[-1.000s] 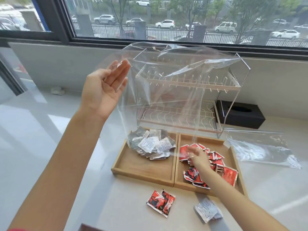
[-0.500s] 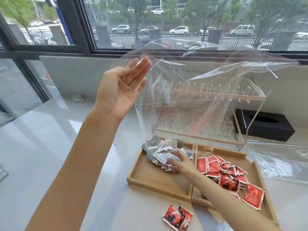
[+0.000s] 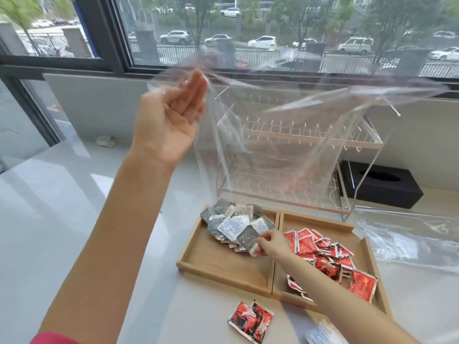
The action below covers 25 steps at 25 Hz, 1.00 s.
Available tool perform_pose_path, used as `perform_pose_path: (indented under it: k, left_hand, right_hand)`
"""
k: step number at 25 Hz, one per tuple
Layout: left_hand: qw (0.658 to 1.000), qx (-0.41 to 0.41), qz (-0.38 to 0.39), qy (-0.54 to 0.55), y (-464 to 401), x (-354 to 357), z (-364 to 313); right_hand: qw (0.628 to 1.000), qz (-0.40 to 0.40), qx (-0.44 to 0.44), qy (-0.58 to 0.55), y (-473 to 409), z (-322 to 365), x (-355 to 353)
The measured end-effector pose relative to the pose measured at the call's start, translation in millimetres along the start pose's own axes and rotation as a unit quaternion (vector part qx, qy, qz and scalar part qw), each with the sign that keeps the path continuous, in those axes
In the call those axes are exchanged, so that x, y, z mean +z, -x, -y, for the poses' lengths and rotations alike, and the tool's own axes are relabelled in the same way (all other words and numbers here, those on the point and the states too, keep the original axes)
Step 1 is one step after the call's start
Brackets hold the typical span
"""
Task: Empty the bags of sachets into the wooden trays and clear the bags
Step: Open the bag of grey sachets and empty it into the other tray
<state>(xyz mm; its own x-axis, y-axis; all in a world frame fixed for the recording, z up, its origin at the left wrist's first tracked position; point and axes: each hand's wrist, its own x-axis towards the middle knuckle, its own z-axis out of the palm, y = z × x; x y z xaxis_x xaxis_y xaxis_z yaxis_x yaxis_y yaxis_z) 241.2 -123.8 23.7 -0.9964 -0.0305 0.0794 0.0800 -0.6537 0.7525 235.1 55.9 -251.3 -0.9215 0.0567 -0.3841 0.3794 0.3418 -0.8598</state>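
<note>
My left hand [image 3: 171, 125] is raised and pinches the top edge of an empty clear plastic bag [image 3: 273, 145], which hangs over the left wooden tray [image 3: 223, 279]. A pile of silver and white sachets [image 3: 231, 222] lies at the back of that tray. My right hand [image 3: 272, 245] reaches in low and pinches a silver sachet at the pile's right edge. The right wooden tray [image 3: 318, 220] holds several red sachets [image 3: 323, 249].
Two red sachets [image 3: 249, 320] and a white sachet [image 3: 323, 333] lie loose on the counter in front of the trays. A second clear bag [image 3: 409, 242] lies flat at the right. A clear acrylic rack [image 3: 372, 142] and a black tissue box [image 3: 382, 187] stand behind.
My right hand moved from the red sachets across to the silver pile and took hold of a sachet. My left hand lifted the bag clear of the pile.
</note>
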Motion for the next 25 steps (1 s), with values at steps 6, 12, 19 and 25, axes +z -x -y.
perform_pose_path:
  k: [6,12,19,25]
  left_hand:
    - [0.999,-0.016,0.031,-0.033,4,6,13]
    - [0.995,-0.013,0.068,-0.073,10,-2,25]
    - [0.954,-0.006,0.187,-0.236,31,-36,57]
    - [0.888,-0.059,0.263,-0.371,51,-59,72]
  right_hand:
    - [0.996,0.042,-0.023,0.074,10,-1,-13]
    - [0.972,0.086,0.051,-0.214,35,4,-61]
    - [0.925,-0.002,0.014,-0.379,126,41,-143]
    - [0.947,0.102,-0.015,-0.305,136,60,-168]
